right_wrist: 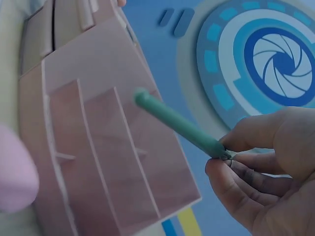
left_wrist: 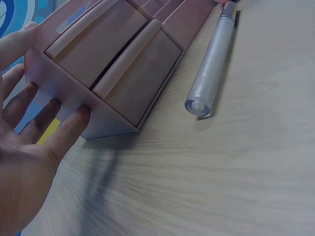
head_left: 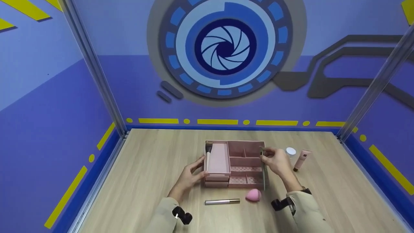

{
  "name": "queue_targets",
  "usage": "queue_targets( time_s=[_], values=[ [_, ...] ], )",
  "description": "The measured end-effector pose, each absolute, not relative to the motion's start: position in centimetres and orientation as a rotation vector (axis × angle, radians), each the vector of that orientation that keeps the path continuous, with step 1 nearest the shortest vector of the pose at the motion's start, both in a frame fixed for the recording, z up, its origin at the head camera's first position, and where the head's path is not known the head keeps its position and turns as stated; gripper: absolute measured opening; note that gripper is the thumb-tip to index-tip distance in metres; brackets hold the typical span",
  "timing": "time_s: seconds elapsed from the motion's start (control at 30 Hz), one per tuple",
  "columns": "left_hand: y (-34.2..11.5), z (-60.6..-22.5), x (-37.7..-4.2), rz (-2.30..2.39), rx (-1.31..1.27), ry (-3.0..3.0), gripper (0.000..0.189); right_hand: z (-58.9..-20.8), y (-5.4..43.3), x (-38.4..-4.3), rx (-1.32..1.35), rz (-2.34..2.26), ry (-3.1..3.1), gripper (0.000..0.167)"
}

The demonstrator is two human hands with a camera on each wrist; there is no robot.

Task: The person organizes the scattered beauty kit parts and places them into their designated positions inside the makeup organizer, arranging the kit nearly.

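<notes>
A pink makeup organizer (head_left: 246, 161) stands on the table, with drawers (left_wrist: 140, 73) at its front left and divided compartments on its right. My left hand (head_left: 189, 176) touches its left side with spread fingers (left_wrist: 71, 129). With thumb and fingertips, my right hand (head_left: 278, 161) pinches one end of a slim green stick (right_wrist: 179, 125) with a metal part at the grip. The stick is over the organizer's right edge; its exact kind is unclear. A makeup brush (head_left: 208, 155) lies in the top-left tray (head_left: 220, 158).
In front of the organizer lie a silvery tube with a gold cap (head_left: 222, 201) and a pink makeup sponge (head_left: 253, 195). A white-lidded jar (head_left: 290, 151) and a pink squeeze tube (head_left: 302, 160) stand right of my right hand. A patterned wall (head_left: 129, 81) rises behind the table.
</notes>
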State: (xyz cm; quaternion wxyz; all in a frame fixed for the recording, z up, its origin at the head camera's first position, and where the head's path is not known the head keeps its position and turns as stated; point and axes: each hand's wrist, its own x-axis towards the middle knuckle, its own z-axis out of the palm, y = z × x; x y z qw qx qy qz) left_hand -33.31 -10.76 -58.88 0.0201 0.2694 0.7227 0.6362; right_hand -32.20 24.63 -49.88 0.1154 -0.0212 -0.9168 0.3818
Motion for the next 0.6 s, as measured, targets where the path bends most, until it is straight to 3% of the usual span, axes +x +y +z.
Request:
queue_targets(
  time_s=[0.6],
  values=[
    [-10.9, -56.9, -32.4, 1.952, 0.8, 2.208, 0.065, -48.1, 20.6, -34.6, 0.064, 1.403, -2.555, 0.03]
  ],
)
